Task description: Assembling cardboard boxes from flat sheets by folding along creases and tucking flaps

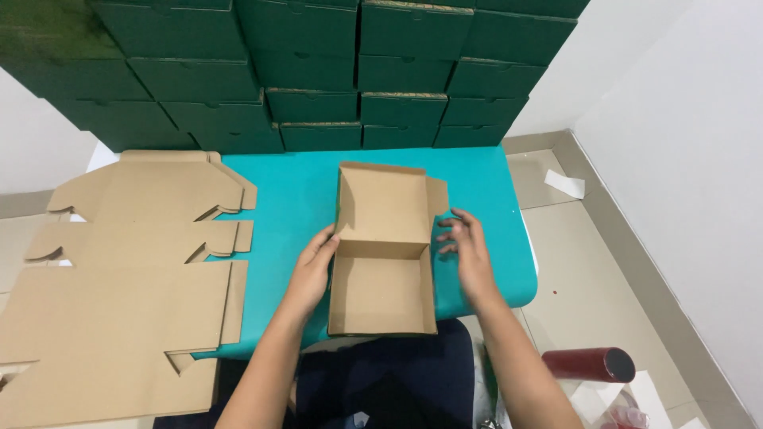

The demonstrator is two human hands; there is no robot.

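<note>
A half-folded brown cardboard box [381, 290] sits on the teal table [294, 191] in front of me, its lid [383, 202] laid back and open. My left hand [314, 266] presses against the box's left wall near the hinge. To the right of the box, my right hand [465, 246] hovers with fingers spread, close to the right side flap [438, 196] and holding nothing.
A pile of flat unfolded cardboard blanks [127, 270] covers the left side of the table. Stacked dark green finished boxes [318, 71] form a wall at the back. A dark red cylinder [588, 364] and paper scraps [564, 183] lie on the floor at right.
</note>
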